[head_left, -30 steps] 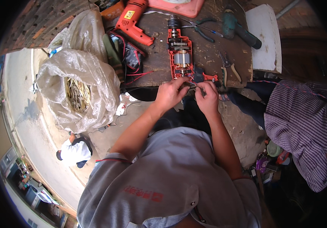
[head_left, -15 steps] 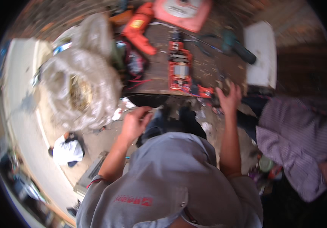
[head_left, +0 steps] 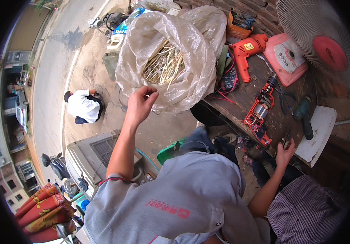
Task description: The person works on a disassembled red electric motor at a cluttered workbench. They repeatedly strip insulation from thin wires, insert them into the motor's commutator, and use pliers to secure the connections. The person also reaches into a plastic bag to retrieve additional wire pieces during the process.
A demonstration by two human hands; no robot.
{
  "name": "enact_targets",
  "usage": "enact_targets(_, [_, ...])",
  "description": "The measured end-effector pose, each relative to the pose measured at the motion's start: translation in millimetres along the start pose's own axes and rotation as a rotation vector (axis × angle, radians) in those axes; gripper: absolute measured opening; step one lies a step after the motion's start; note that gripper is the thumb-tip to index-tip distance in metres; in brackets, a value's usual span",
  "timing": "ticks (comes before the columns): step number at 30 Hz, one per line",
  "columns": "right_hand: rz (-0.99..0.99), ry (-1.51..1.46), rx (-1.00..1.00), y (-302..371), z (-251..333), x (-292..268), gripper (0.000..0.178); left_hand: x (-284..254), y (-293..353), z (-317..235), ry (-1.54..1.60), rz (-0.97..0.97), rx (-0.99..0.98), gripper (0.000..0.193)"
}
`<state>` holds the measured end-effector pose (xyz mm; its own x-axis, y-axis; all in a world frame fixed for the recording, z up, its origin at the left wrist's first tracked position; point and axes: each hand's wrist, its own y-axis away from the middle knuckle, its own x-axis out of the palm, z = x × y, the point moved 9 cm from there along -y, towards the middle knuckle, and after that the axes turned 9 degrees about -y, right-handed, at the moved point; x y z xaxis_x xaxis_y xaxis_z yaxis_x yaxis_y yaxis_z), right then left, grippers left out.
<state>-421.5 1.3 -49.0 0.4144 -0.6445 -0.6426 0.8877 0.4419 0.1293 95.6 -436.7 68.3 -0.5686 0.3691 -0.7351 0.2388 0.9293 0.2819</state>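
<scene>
My left hand [head_left: 141,104] is raised at the near rim of a large translucent plastic bag [head_left: 130,61] filled with pale strips [head_left: 165,65]. Its fingers are curled, thumb against forefinger; whatever may be pinched there is too small to make out. At the table's near right corner, my right hand [head_left: 285,153] is closed around a small dark metal part [head_left: 285,140]. Close by lies an opened orange power tool [head_left: 261,109], with its motor and wires exposed. A teal power tool [head_left: 304,116] and dark-handled pliers [head_left: 283,101] lie beyond my right hand.
An orange drill [head_left: 248,53], a multimeter [head_left: 228,80] with red leads and a pink fan base [head_left: 285,57] occupy the table [head_left: 240,103]. A white board [head_left: 319,134] juts out right. Another person [head_left: 305,207] in a striped shirt is close right; someone in white [head_left: 83,106] crouches left.
My view has swung left, bringing the bag to the middle. My left hand has moved out to the bag's rim. My right hand has closed on a small metal part.
</scene>
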Motion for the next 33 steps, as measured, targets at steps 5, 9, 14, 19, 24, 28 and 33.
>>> enact_targets(5, [0.516, -0.927, 0.172, 63.8, 104.0, 69.6, 0.076, 13.7, -22.1, -9.5, -0.16, 0.035, 0.097, 0.023])
enact_targets(9, [0.928, -1.6, 0.426, 118.6, 198.2, 157.0, 0.068, 40.2, -36.2, -34.3, -0.455, -0.046, 0.193, 0.025])
enact_targets(14, [1.269, -1.492, 0.493, 155.2, 275.9, 235.2, 0.058, 49.2, -48.2, -23.9, -0.496, 0.0, 0.109, 0.028])
enact_targets(19, [1.436, -1.325, 0.56, 171.4, 330.9, 279.9, 0.057, 40.3, -51.5, -26.6, -0.44, 0.02, 0.169, 0.023])
enact_targets(24, [1.426, -1.065, 0.707, 172.2, 333.8, 306.4, 0.057, 52.2, -53.4, -31.9, -0.573, 0.006, 0.219, 0.021])
enact_targets(28, [1.389, -1.002, 0.673, 166.9, 323.4, 310.8, 0.057, 55.1, -59.7, -16.6, -0.373, 0.002, 0.142, 0.021])
enact_targets(33, [1.455, -1.102, 0.742, 170.8, 328.2, 305.4, 0.057, 59.9, -69.2, 12.7, 0.51, 0.512, -0.241, 0.011])
